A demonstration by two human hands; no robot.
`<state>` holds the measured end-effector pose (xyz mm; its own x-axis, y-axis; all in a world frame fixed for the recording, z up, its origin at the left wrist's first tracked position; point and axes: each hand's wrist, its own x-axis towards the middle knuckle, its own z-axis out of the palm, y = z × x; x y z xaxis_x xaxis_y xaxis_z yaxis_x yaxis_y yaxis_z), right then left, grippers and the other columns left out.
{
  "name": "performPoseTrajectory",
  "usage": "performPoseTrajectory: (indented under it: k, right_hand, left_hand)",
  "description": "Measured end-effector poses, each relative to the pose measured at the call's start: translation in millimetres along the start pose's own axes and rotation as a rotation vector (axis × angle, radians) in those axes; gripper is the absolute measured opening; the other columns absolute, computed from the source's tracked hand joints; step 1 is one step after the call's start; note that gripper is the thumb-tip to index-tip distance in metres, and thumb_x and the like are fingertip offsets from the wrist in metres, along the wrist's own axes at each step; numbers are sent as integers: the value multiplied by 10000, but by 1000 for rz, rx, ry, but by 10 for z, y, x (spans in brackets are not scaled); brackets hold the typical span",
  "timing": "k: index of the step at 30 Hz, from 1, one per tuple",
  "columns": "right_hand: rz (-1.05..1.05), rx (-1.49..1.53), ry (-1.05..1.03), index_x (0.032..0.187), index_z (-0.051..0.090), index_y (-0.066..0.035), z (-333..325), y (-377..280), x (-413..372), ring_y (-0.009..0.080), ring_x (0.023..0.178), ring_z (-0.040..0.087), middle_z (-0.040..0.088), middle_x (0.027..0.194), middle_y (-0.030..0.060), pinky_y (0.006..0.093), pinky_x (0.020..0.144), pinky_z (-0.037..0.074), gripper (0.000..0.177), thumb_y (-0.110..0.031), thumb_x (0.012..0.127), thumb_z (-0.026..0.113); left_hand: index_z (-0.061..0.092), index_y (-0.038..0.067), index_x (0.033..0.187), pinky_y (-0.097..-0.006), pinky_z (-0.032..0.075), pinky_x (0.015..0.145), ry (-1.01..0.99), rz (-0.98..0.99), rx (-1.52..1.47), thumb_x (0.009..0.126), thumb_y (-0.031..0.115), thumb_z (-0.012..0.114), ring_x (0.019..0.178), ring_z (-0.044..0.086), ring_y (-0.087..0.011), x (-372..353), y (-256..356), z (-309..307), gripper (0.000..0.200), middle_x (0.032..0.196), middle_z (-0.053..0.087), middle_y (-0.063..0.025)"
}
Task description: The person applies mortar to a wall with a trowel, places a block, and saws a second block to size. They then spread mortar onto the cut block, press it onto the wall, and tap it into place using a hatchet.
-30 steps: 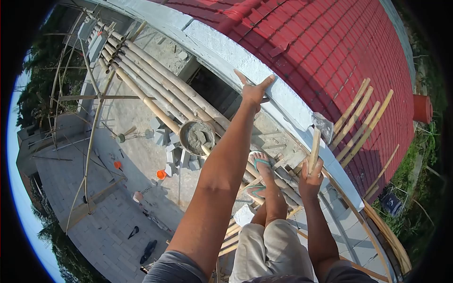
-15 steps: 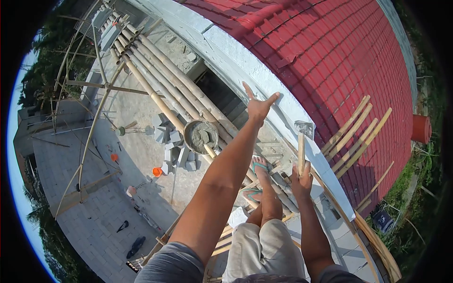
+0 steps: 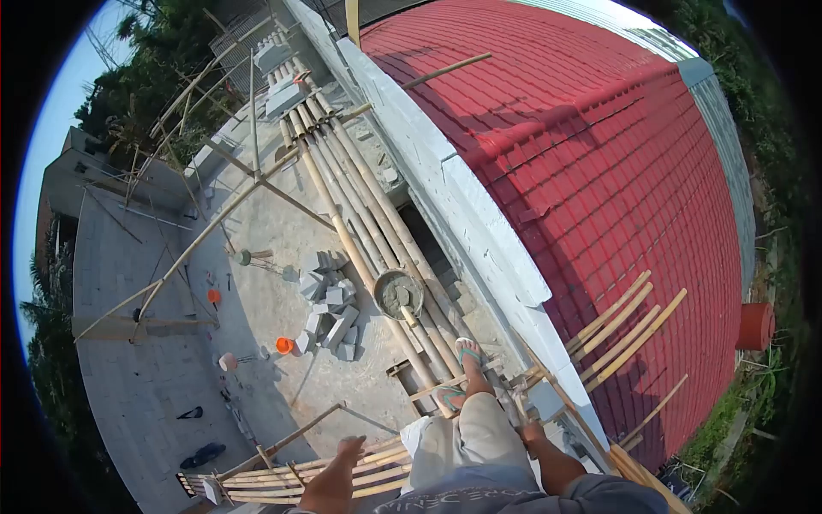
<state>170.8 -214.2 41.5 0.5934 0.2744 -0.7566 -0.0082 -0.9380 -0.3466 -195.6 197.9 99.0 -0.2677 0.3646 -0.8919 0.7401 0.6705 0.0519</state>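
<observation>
My left hand hangs low by my left side, beyond the bamboo rails, touching nothing that I can see; its fingers are too foreshortened to read. Close to my right thigh, my right hand is closed on a wooden-handled tool with a flat metal head, which now barely shows. Ahead of my feet, a round basin of wet grey mortar rests on bamboo poles. A wooden handle sticks out of it. To my right runs a white block wall.
I stand in sandals on a bamboo scaffold above a concrete floor. Grey blocks lie piled below, near an orange bucket. A red tiled roof slopes beyond the wall, with bamboo pole ends jutting over it. A dark opening gapes beside the poles.
My view has tilted up and away. My left hand, spread over the wall top before, has dropped to my side. My right hand has drawn back toward my thigh with the tool.
</observation>
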Motion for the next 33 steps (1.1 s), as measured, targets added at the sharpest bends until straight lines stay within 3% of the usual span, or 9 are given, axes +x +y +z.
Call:
performPoseTrajectory:
  k: [1, 3, 4, 6, 8, 11, 18, 23, 33]
  right_hand:
    - [-31, -7, 8, 1311, 521, 47, -93, 77, 159, 449, 962, 668, 675, 1008, 310, 479, 853, 524, 616, -306, 829, 668]
    - [-391, -157, -670, 1246, 586, 64, -245, 274, 317, 401, 929, 689, 692, 994, 286, 462, 816, 536, 567, -308, 827, 670]
    - [-397, -179, -677, 1246, 586, 64, -342, 171, 233, 401, 929, 689, 692, 994, 286, 462, 816, 536, 567, -308, 827, 670]
    - [348, 22, -513, 1116, 672, 63, -483, -134, 210, 364, 865, 691, 713, 957, 214, 458, 782, 543, 496, -359, 855, 660]
    - [213, -177, -570, 1069, 697, 51, -221, 334, 752, 329, 722, 673, 699, 887, 181, 489, 659, 537, 497, -405, 879, 646]
    - [338, -172, -575, 1266, 587, -10, -841, -504, 655, 260, 491, 569, 584, 690, 159, 448, 431, 441, 584, -444, 885, 669]
    - [-24, -24, -288, 981, 588, 120, -1629, -1688, 648, 218, 480, 547, 559, 660, 112, 398, 430, 443, 501, -353, 869, 709]
    - [52, 211, -342, 940, 492, -24, -1846, -2000, 571, 176, 452, 474, 460, 618, 51, 349, 392, 406, 370, -334, 902, 689]
    - [171, -156, -497, 985, 665, 51, -1649, -1232, 511, 203, 536, 535, 608, 803, 140, 392, 455, 444, 516, -431, 823, 747]
  left_hand:
    - [579, 32, 1293, -409, 560, 758, 8, 33, -86, 874, 298, 744, 965, 662, -288, -133, -104, -190, 523, 1183, 637, -136]
    - [551, 27, 1327, -414, 560, 782, 20, 50, -192, 888, 276, 730, 996, 660, -307, -346, -299, -438, 536, 1241, 619, -144]
    - [505, 50, 1378, -457, 526, 868, 32, 93, -300, 895, 298, 722, 1095, 625, -340, -419, -369, -514, 584, 1301, 591, -149]
    - [460, 74, 1429, -500, 491, 954, 43, 142, -430, 902, 319, 713, 1195, 590, -372, -490, -432, -551, 634, 1360, 563, -154]
    - [438, 71, 1450, -488, 491, 955, 59, 206, -538, 914, 324, 697, 1185, 600, -361, -658, -512, -538, 647, 1365, 563, -160]
    - [434, 58, 1452, -473, 501, 939, 36, 267, -606, 909, 319, 703, 1165, 613, -346, -882, -658, -327, 660, 1359, 569, -163]
    - [493, 41, 1399, -377, 530, 791, -42, 210, -734, 907, 277, 704, 923, 634, -226, -1312, -1150, 474, 585, 1204, 649, -90]
    - [548, 79, 1342, -369, 515, 766, -107, 122, -751, 910, 275, 695, 898, 616, -212, -1587, -1653, 817, 497, 1168, 658, -83]
    - [502, 87, 1386, -409, 526, 815, 29, 15, -974, 937, 299, 661, 1055, 630, -278, -1543, -1936, 868, 521, 1288, 610, -108]
